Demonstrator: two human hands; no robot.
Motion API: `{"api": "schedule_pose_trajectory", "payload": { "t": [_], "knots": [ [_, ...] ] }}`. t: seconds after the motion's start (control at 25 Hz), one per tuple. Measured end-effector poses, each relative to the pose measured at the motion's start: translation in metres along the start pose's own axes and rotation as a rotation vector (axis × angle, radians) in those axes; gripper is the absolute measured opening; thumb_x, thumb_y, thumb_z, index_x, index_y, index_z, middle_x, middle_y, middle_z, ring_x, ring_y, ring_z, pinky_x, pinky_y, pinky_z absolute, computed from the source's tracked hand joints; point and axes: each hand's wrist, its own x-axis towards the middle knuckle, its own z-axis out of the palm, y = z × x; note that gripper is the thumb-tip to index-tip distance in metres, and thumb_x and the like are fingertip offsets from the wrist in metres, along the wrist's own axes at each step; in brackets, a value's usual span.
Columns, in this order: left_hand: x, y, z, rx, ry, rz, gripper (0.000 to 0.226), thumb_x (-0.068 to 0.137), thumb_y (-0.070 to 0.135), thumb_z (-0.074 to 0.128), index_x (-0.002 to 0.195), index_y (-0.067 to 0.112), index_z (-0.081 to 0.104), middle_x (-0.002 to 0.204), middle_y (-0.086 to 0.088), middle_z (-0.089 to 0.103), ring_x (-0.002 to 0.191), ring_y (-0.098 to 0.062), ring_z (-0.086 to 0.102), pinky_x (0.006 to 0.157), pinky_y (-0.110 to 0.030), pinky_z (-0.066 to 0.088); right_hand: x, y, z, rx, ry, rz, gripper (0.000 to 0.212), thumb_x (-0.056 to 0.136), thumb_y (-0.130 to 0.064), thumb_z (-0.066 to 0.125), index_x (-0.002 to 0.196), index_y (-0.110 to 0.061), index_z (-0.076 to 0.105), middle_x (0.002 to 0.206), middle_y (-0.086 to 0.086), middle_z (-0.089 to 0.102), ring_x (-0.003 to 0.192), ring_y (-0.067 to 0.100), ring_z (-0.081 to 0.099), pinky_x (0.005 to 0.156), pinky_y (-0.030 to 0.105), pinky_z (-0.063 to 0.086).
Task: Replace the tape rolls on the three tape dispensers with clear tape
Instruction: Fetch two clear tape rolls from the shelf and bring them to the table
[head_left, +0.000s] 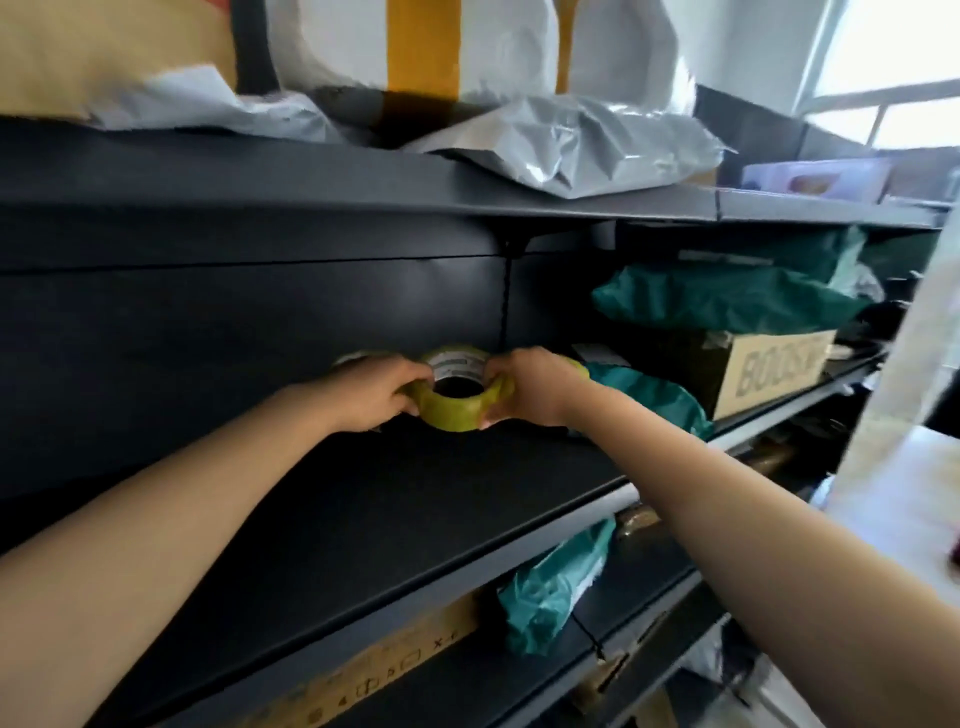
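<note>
Fingers (413, 374) of my left hand (376, 392) and right hand (537, 387) curl round opposite sides of a yellowish tape roll (449, 413), at the far side of the dark shelf (363, 499).

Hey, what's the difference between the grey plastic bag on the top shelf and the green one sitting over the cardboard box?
The grey bag is silvery and pale; the green bag is dark teal. The grey bag lies on the upper shelf, reaching its front edge; the green bag sits one shelf lower, on top of the cardboard box. Both are crumpled, glossy plastic.
</note>
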Motion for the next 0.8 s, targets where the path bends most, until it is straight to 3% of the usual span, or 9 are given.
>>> {"api": "schedule_pose_trajectory", "payload": {
  "t": [0.24, 0.32, 0.44, 0.6, 0.72, 0.8],
  "knots": [
    [0.080, 0.153, -0.011, 0.069, 0.009, 0.389, 0.016, 0.084, 0.014, 0.060, 0.086, 0.029, 0.054, 0.085, 0.001, 0.051, 0.083, -0.022, 0.054, 0.067, -0.030, 0.037, -0.121, 0.101, -0.065, 0.075, 0.128, 0.379, 0.046, 0.063, -0.039, 0.083, 0.102, -0.021, 0.065, 0.096, 0.000, 0.060, 0.096, 0.023, 0.058, 0.076, 0.028, 0.043],
    [0.101, 0.214, -0.001, 0.110, 0.033, 0.468, 0.021, 0.085, 0.012, 0.053, 0.095, 0.030, 0.056, 0.090, 0.000, 0.055, 0.083, -0.023, 0.055, 0.066, -0.030, 0.038, -0.172, 0.136, -0.082, 0.083, 0.167, 0.475, 0.044, 0.063, -0.036, 0.084, 0.100, -0.022, 0.065, 0.096, -0.002, 0.054, 0.096, 0.021, 0.054, 0.078, 0.026, 0.040],
    [0.124, 0.311, 0.020, 0.069, -0.011, 0.566, 0.036, 0.086, 0.007, 0.048, 0.110, 0.033, 0.054, 0.103, 0.002, 0.056, 0.093, -0.024, 0.057, 0.076, -0.036, 0.048, -0.255, 0.189, -0.106, 0.118, 0.191, 0.614, 0.037, 0.062, -0.034, 0.084, 0.091, -0.027, 0.062, 0.102, -0.002, 0.053, 0.099, 0.020, 0.052, 0.081, 0.027, 0.041],
    [0.144, 0.433, 0.050, 0.036, -0.041, 0.667, 0.044, 0.087, 0.005, 0.048, 0.118, 0.035, 0.050, 0.113, 0.000, 0.059, 0.095, -0.023, 0.058, 0.081, -0.040, 0.051, -0.355, 0.255, -0.135, 0.114, 0.182, 0.796, 0.032, 0.061, -0.035, 0.084, 0.079, -0.033, 0.058, 0.107, -0.004, 0.051, 0.103, 0.020, 0.051, 0.080, 0.029, 0.041],
    [0.150, 0.506, 0.065, 0.083, 0.004, 0.759, 0.046, 0.089, 0.006, 0.048, 0.126, 0.033, 0.046, 0.116, 0.002, 0.056, 0.086, -0.015, 0.055, 0.070, -0.024, 0.046, -0.413, 0.289, -0.150, 0.108, 0.213, 0.865, 0.031, 0.061, -0.033, 0.085, 0.076, -0.034, 0.058, 0.105, -0.004, 0.054, 0.100, 0.019, 0.051, 0.070, 0.025, 0.040],
    [0.160, 0.542, 0.080, 0.014, -0.028, 0.773, 0.045, 0.089, 0.006, 0.048, 0.123, 0.035, 0.048, 0.115, 0.001, 0.056, 0.085, -0.016, 0.053, 0.070, -0.023, 0.043, -0.443, 0.306, -0.155, 0.113, 0.222, 0.894, 0.030, 0.064, -0.029, 0.083, 0.084, -0.026, 0.062, 0.103, -0.003, 0.054, 0.096, 0.016, 0.049, 0.065, 0.023, 0.037]
  ]
}}
